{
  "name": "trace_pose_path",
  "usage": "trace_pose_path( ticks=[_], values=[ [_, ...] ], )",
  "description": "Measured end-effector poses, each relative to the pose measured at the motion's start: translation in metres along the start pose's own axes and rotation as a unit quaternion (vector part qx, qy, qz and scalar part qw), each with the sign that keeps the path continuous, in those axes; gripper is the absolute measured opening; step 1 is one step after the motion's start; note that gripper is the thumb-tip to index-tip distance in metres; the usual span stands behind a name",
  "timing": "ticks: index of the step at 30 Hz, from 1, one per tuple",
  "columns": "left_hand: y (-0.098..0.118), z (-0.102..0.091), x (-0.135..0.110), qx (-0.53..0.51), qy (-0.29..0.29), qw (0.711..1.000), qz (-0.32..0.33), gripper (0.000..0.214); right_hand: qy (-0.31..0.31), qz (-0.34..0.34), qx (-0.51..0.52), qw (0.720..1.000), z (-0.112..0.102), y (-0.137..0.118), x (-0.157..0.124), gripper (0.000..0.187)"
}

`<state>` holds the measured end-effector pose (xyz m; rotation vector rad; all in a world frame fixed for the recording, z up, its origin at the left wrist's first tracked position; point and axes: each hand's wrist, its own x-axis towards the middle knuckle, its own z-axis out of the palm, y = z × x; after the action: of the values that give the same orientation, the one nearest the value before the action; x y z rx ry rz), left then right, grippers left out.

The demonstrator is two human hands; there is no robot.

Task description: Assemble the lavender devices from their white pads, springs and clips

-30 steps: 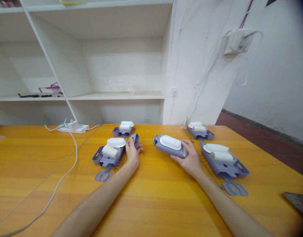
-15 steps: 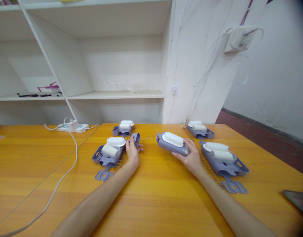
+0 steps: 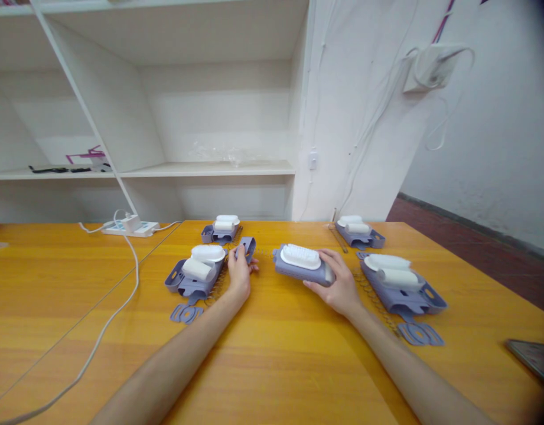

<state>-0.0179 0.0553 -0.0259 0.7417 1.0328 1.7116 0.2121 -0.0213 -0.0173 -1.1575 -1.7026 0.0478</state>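
assembly step, by the look: right hand [image 3: 338, 289] grips purple brush body [image 3: 300, 265], left hand [image 3: 239, 273] pinches small purple end piece [image 3: 249, 247] w/ spring [image 3: 265, 252] between. next likely needs aligning ends.

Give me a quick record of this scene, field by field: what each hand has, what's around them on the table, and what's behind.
left hand: pinches a small purple end piece, a coiled spring running from it
right hand: holds a purple holder with white brush
beside left hand: purple tray set with white parts
beside right hand: similar tray set
farther back: two more sets
surface: orange wooden table
far left: power strip, white cable
behind: white shelves
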Motion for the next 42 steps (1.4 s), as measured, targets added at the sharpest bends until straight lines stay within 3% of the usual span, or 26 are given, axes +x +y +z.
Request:
trace_pose_path(
  ticks=[11, 21, 26, 33, 42],
  values=[
    [0.005, 0.001, -0.006, -0.028, -0.107, 0.993, -0.030, 0.035, 0.013, 0.004, -0.010, 1.000, 0.002, -0.001, -0.001, 0.061],
    [0.007, 0.006, -0.024, 0.066, -0.224, 0.972, -0.023, 0.050, -0.034, -0.026, -0.012, 0.999, 0.002, -0.010, -0.004, 0.059],
    [0.008, 0.005, -0.021, 0.044, -0.193, 0.978, -0.060, 0.046, -0.023, -0.031, -0.012, 0.999, 0.003, -0.011, -0.004, 0.059],
    [0.005, 0.004, -0.017, 0.060, -0.177, 0.981, -0.056, 0.047, -0.003, -0.030, -0.010, 1.000, 0.002, -0.012, -0.004, 0.059],
    [0.010, 0.002, -0.020, 0.066, -0.265, 0.958, -0.089, 0.048, -0.029, -0.024, -0.003, 0.999, 0.004, -0.013, -0.003, 0.059]
  ],
)
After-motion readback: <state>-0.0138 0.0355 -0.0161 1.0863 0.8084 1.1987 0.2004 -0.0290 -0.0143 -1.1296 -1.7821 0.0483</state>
